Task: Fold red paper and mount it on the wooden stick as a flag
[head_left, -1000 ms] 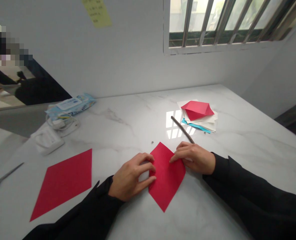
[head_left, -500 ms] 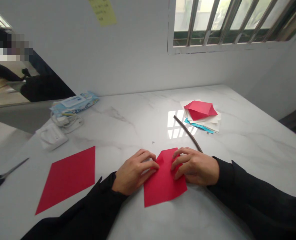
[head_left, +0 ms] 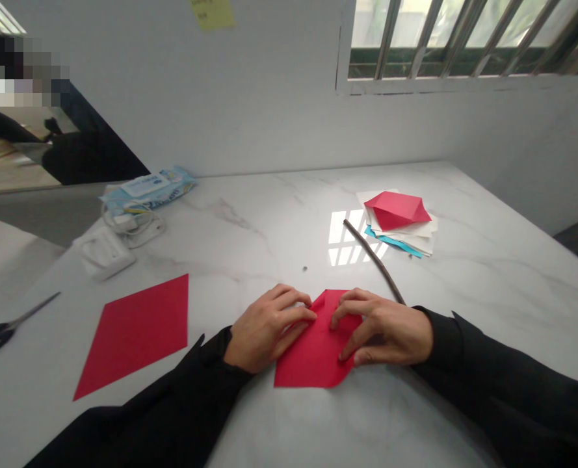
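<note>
Tabletop, white with grey marble veining [head_left: 488, 260], filled most of the view and met a pale wall [head_left: 269, 110] at its far edge, where a barred window [head_left: 435, 39] was set at the upper right; black sleeves [head_left: 503, 370] reached in from both lower corners. A flat red sheet [head_left: 140, 338] lay by itself on the left. Between the hands, in the near middle of the tabletop, a creased red sheet [head_left: 303, 357] lay with a small fold at its upper left and its lower right edge curling upward. The right hand [head_left: 391, 328] had its fingers bent and parted over the right side of that sheet, fingertips touching it and thumb at the edge; whether the edge was pinched could not be told. The left hand [head_left: 269, 328] was half curled, fingertips on the upper left fold, its thumb too hidden to tell if it gripped. Past the right hand sat a stack of cream papers [head_left: 426, 242] topped by a folded red paper [head_left: 398, 209], with a blue strip [head_left: 400, 246] at its near side. A packet of wipes [head_left: 155, 187] lay at the far left, black-handled scissors [head_left: 13, 327] near the left edge, a white adapter [head_left: 106, 253] beside a coiled white cable [head_left: 140, 227], and a brown stick [head_left: 374, 257] running toward the right wrist; smaller were a yellow sticky note [head_left: 213, 14] on the wall and a dark crumb [head_left: 305, 268] beyond the sheet
</note>
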Tool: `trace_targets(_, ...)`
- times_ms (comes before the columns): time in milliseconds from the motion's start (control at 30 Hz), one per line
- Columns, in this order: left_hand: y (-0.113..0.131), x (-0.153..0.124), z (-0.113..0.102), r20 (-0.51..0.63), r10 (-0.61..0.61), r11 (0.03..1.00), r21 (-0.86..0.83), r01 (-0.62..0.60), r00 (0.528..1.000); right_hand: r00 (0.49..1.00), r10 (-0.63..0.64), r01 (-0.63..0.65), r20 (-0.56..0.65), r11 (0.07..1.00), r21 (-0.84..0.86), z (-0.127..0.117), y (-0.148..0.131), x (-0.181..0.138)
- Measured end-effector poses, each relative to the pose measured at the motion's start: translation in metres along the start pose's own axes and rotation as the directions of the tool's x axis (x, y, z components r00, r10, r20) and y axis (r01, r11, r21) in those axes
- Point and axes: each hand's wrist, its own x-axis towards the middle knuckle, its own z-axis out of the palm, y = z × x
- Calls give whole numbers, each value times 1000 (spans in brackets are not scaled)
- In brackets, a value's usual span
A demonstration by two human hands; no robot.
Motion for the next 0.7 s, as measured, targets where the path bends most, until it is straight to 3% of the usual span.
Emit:
trace_targets(333, 0, 1, 0, 10, 13, 1000, -6, -13, 1000, 998, -9, 10, 62, 1000, -16, 0, 3, -4)
trace_targets(467, 0, 2, -1, 6, 21, 1000, -6, -21, 1000, 999, 23, -22, -36, 1000, 14, 4, 4, -1)
trace_targets(700, 2, 3, 0, -10, 35, 999, 4, -35, 999, 964, 182, -187, -194, 982, -8, 15, 0, 3)
